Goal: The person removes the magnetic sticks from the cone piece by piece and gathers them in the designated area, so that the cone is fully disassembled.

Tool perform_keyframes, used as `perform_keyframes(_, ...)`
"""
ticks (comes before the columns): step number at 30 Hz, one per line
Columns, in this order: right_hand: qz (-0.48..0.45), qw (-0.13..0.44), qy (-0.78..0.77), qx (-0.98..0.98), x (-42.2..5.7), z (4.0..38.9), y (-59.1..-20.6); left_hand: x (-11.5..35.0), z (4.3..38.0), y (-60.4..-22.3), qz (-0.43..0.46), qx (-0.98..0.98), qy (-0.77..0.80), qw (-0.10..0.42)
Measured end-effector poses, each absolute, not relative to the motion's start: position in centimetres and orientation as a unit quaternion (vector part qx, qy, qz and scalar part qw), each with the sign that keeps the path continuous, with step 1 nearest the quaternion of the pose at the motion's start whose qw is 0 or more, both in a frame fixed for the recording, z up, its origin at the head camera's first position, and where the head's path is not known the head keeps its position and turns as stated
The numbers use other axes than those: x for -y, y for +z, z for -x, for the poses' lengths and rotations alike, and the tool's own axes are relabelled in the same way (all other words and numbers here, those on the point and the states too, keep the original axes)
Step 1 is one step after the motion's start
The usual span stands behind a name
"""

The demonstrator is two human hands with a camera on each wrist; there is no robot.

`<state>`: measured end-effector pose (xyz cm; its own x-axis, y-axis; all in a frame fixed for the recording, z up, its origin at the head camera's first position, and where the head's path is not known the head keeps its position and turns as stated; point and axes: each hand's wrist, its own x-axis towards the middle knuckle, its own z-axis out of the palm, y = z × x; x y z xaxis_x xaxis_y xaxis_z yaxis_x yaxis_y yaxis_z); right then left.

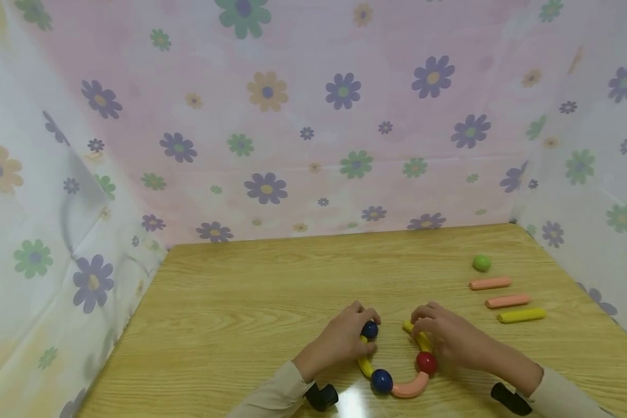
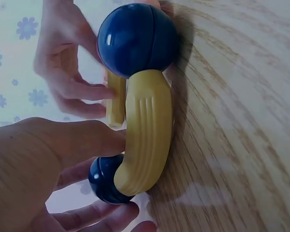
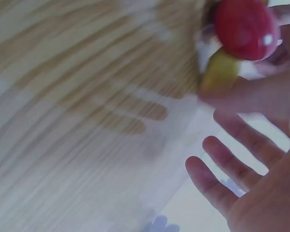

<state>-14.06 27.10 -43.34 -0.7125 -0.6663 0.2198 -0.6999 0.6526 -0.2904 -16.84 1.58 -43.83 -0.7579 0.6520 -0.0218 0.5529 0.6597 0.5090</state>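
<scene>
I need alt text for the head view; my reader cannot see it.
The left hand and right hand hold both ends of a curved ball-and-rod chain on a wooden table. To their right lie three loose rods and a green ball.

Type: cloth-screened workspace, wider room indeterminable; flower-printed cloth [image 1: 298, 110] encloses wood-grain table [image 1: 261, 284] on three sides

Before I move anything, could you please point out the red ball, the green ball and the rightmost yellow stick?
Red ball [image 1: 426, 363], head view: middle of its surface.
Green ball [image 1: 482, 263], head view: its middle.
Rightmost yellow stick [image 1: 521, 315], head view: middle of its length.
</scene>
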Motion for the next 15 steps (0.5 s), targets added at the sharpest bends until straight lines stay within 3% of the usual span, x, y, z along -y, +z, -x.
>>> perform_keyframes(8, -0.365, 0.105, 0.125, 0.916, -28.4, 13.4, -43.5, -0.6, 16.4, -43.6, -0.331, -0.905, 0.252, 0.093)
perform_keyframes(15, -0.378, 0.14, 0.129, 0.906, -29.2, 13.3, -43.9, -1.7, 15.5, -43.5, -0.404, -0.893, 0.199, -0.012)
